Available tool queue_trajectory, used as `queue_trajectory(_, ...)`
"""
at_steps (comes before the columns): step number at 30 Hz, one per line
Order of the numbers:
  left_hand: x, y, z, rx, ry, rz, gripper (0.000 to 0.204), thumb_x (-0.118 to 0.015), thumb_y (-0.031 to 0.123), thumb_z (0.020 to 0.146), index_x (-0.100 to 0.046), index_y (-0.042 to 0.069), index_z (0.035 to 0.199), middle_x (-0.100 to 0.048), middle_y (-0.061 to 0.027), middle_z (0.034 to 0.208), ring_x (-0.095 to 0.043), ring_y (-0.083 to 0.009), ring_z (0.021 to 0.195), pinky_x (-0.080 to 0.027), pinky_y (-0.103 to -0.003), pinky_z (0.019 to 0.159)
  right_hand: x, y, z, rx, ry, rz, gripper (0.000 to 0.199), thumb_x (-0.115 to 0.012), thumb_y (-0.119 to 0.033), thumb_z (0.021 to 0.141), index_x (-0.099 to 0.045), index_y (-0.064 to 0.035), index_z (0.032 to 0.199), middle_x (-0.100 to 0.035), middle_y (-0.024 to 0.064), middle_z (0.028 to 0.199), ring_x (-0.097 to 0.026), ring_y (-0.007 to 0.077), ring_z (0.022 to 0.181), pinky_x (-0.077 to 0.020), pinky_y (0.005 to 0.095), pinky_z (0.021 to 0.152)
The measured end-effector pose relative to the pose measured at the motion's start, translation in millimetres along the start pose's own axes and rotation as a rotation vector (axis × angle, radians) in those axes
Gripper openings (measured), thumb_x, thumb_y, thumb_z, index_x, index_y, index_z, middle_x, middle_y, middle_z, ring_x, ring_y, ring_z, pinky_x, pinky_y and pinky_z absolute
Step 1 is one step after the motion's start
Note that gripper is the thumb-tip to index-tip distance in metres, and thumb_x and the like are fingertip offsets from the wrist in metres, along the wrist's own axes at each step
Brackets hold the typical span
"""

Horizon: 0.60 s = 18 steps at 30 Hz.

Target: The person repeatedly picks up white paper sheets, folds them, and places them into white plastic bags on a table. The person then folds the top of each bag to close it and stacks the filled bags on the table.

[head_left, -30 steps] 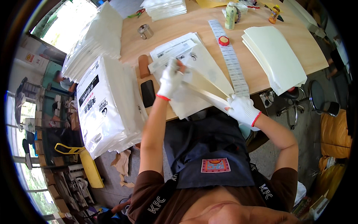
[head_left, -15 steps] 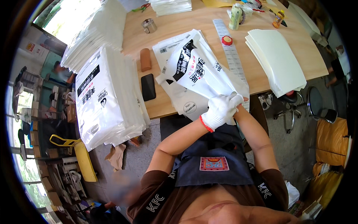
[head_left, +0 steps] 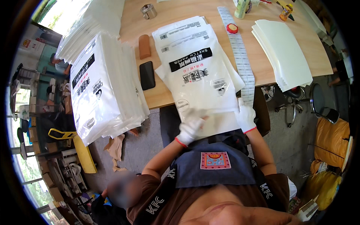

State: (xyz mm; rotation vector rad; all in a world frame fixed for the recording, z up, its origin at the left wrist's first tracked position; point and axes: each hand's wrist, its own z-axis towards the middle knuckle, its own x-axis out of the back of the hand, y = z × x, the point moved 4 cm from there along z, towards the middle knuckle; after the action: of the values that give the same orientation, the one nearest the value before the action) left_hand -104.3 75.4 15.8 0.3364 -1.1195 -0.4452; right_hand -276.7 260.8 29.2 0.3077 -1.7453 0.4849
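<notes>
A light wooden table (head_left: 296, 48) filled the upper part of the view under bright daylight. Beneath it lay a grey concrete floor (head_left: 296, 138). A metal-legged stool (head_left: 318, 103) stood to the right, near yellow sacks (head_left: 330, 150). Windows (head_left: 56, 17) glowed at the left edge.

wooden table (head_left: 180, 11) | white bag (head_left: 198, 75) | phone (head_left: 147, 75) | paper stack (head_left: 283, 52) | ruler strip (head_left: 240, 56)
</notes>
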Motion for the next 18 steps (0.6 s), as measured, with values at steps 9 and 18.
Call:
queue_trajectory(9,70,-11,-16,0.33,0.272,0.205,0.027,-0.068,0.009,0.061,-0.061,0.008,0.086,-0.057,-0.0097,0.096,-0.054,-0.0321,0.087,-0.046,-0.039,0.074,-1,-4,-35,0.197,-0.03,0.088,0.028,-0.05,-0.032,0.084,-0.058,-0.0066,0.094,-0.063,0.016,0.067,-0.063,0.0342,0.061,-0.0489,0.0467,0.056)
queue_trajectory(18,83,8,-64,0.453,0.306,-0.086,0.017,-0.065,-0.004,0.056,-0.056,0.007,0.066,-0.057,-0.0081,0.071,-0.057,-0.0274,0.069,-0.046,-0.036,0.061,5,9,-65,0.224,-0.142,0.202,0.034,-0.044,-0.033,0.089,-0.061,-0.0043,0.083,-0.062,0.0171,0.066,-0.062,0.0358,0.06,-0.0486,0.0455,0.055)
